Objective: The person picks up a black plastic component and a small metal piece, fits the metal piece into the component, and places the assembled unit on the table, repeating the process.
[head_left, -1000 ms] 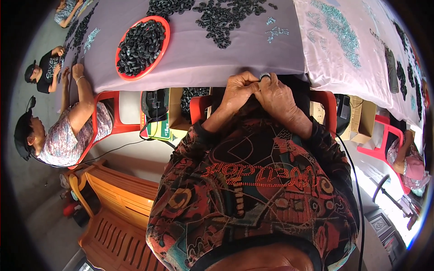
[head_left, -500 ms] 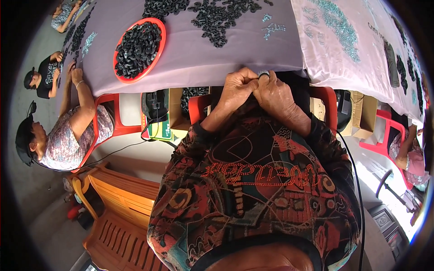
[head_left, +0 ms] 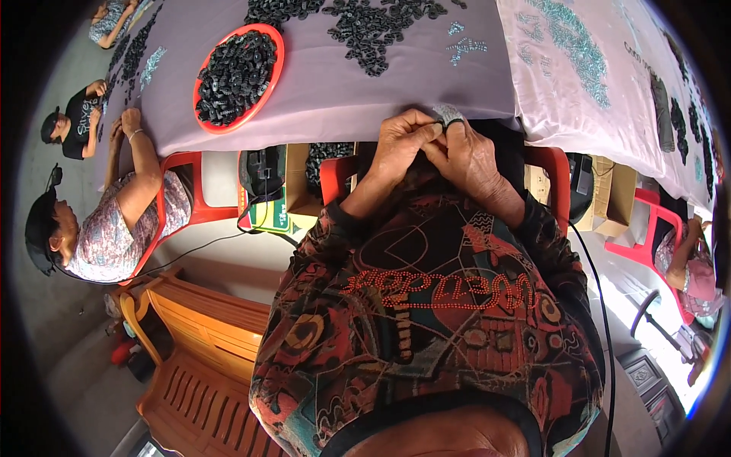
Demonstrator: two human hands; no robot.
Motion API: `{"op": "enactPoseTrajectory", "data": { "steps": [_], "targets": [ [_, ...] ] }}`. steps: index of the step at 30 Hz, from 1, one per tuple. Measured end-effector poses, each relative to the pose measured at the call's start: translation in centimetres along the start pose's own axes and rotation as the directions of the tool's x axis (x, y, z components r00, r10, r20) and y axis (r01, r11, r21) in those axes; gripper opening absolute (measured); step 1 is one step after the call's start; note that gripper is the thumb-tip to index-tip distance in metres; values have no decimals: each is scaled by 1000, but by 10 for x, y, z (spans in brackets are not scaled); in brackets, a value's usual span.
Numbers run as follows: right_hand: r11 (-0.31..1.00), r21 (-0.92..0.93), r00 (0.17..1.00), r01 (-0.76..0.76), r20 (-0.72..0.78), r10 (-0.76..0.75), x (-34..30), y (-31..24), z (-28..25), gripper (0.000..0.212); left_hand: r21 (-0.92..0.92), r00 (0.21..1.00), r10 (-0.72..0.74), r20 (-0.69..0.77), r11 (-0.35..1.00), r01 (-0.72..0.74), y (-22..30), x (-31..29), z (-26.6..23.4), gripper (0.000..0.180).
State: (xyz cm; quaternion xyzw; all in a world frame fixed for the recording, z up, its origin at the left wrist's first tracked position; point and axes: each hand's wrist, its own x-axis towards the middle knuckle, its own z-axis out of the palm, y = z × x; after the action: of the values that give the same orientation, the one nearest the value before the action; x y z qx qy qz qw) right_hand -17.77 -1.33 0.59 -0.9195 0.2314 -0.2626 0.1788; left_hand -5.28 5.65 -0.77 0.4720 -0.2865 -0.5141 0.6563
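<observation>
At the near edge of the cloth-covered table (head_left: 335,110), my left hand (head_left: 402,143) and my right hand (head_left: 468,156) meet, fingertips together. Both are closed in a pinch, and whatever sits between the tips is too small or hidden to name. One finger of my right hand wears a grey cover with a dark rim (head_left: 448,114). Up and left of my hands stands a red basin (head_left: 279,67), heaped with small black plastic pieces (head_left: 234,76). More black pieces (head_left: 369,34) lie loose farther back, beside small pale-blue pieces (head_left: 466,47).
A white cloth with many pale-blue pieces (head_left: 575,49) lies to the right. Co-workers sit left (head_left: 114,228) and right (head_left: 689,266). A red chair (head_left: 560,179) is around me. Below the table are cardboard boxes (head_left: 618,194); a wooden bench (head_left: 202,327) stands lower left.
The finger with the grey cover has lifted and straightened, showing more of the cover. My hands stay together at the table edge. The view has shifted slightly.
</observation>
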Motion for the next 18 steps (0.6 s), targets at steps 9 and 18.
{"op": "enactPoseTrajectory", "data": {
  "steps": [9,18],
  "targets": [
    [950,286,990,-128,-16,138,-1,-9,-8,44,30,997,76,26,997,-77,11,-2,-7,8],
    [927,356,990,-119,-35,140,-1,-4,-7,28,-14,994,79,75,997,-78,13,-4,-7,19]
  ]
}}
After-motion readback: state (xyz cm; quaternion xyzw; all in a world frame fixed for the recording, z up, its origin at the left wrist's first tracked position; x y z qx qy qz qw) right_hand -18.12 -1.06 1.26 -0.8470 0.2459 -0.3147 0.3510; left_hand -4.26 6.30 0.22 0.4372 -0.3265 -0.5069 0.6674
